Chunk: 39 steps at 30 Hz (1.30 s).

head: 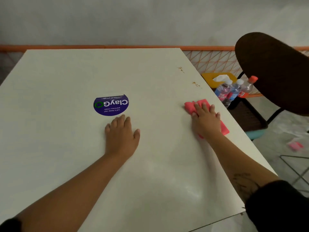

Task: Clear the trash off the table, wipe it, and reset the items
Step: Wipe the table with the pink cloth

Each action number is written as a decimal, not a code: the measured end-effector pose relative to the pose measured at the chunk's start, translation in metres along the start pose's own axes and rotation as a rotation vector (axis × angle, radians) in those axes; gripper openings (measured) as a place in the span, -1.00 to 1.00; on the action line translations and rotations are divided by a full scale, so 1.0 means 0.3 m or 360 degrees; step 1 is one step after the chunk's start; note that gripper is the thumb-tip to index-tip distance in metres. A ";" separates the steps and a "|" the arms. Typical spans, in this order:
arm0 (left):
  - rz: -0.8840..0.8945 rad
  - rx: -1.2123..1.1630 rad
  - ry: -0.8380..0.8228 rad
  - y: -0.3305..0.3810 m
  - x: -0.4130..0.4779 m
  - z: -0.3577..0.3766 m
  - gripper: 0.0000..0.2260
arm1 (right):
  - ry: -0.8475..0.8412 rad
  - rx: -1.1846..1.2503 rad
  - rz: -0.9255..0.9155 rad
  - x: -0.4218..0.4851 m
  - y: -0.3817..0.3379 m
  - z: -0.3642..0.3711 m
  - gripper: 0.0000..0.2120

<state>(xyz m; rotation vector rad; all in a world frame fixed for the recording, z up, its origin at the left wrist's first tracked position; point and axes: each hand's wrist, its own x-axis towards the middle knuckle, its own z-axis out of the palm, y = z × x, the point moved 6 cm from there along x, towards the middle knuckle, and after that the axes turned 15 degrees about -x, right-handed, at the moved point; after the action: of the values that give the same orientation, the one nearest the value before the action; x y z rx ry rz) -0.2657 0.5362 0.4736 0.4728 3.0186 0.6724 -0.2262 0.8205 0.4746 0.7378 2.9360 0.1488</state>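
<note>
My right hand (pixel 206 119) lies flat, fingers straight, pressing the folded pink cloth (pixel 199 104) onto the white rectangular tabletop (pixel 58 97). My left hand (pixel 121 133) rests open and palm down, with a round purple sticker (pixel 111 105) just past its fingertips. Brown crumb smears (pixel 181 69) lie well beyond my right fingertips.

under the right hand (pixel 206 121) a soft pink cloth (pixel 199 105); the table (pixel 66 148) beneath is smooth white laminate, faintly glossy; glossy purple sticker (pixel 110 105).
</note>
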 end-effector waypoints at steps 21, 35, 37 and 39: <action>-0.0205 -0.0205 0.0132 0.451 0.142 0.209 -0.46 | 0.0062 -0.0004 -0.0766 0.157 0.117 0.009 -0.52; -0.0267 -0.0183 0.0221 0.443 0.138 0.207 -0.17 | 0.0135 -0.0018 -0.0956 0.284 -0.098 -0.018 -0.50; -0.0259 -0.0201 0.0245 0.437 0.133 0.205 -0.17 | 0.0146 0.0013 -0.1153 0.162 -0.076 -0.016 -0.52; -0.0238 -0.0228 0.0273 0.443 0.135 0.204 -0.19 | 0.0103 0.0017 -0.1278 0.072 -0.004 -0.012 -0.52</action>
<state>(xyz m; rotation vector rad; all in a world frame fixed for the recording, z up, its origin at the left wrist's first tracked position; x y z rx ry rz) -0.2613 0.6879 0.4756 0.1917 3.0902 0.9551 -0.2461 0.8295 0.4763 -0.4771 3.0265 0.0796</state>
